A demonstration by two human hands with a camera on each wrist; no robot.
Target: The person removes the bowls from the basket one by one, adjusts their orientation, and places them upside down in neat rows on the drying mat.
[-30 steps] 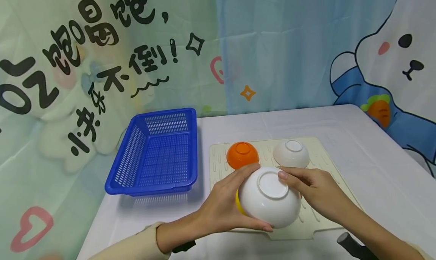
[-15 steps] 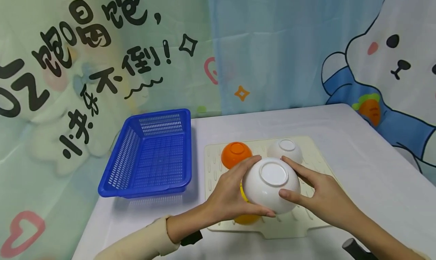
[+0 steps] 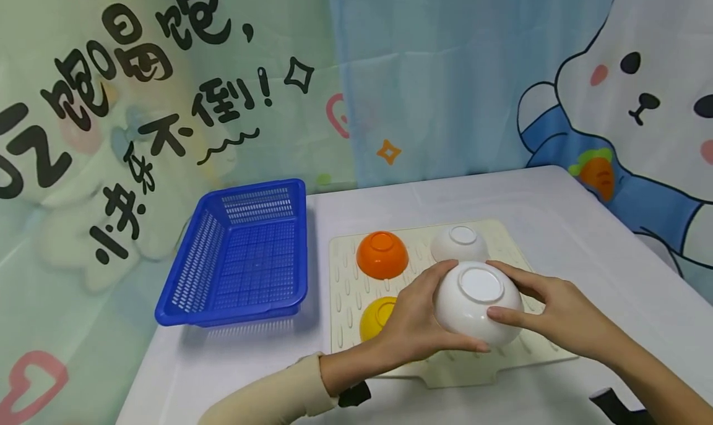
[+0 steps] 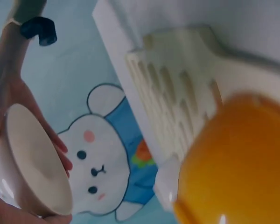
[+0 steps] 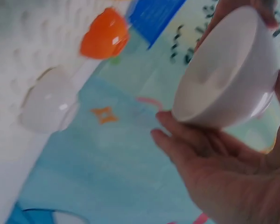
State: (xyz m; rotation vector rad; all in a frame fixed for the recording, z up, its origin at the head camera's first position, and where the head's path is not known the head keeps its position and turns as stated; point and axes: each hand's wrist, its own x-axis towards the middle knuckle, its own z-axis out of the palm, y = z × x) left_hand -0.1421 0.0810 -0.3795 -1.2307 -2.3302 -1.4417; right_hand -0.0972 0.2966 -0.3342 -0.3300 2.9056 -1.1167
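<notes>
A white bowl [image 3: 476, 313], upside down with its foot ring facing up, is held above the front right of the cream draining board [image 3: 462, 373]. My left hand [image 3: 414, 320] grips it from the left, thumb along the near side. From the right, my right hand [image 3: 574, 317] holds it with thumb and fingers spread on its wall. The right wrist view shows the hollow inside of this bowl [image 5: 214, 70]. An inverted yellow bowl [image 3: 373, 317] sits on the board, partly hidden behind my left hand. Farther back are an inverted orange bowl [image 3: 382, 256] and another inverted white bowl [image 3: 458, 244].
A blue plastic basket [image 3: 298, 252] with mesh walls stands left of the board on the white-covered table [image 3: 250, 375]. Printed curtains [image 3: 423, 72] hang behind the table's far edge.
Both hands have carried the white bowl rightward over the board. The yellow bowl, mostly covered before, now shows on the board at the left. The head view has turned slightly.
</notes>
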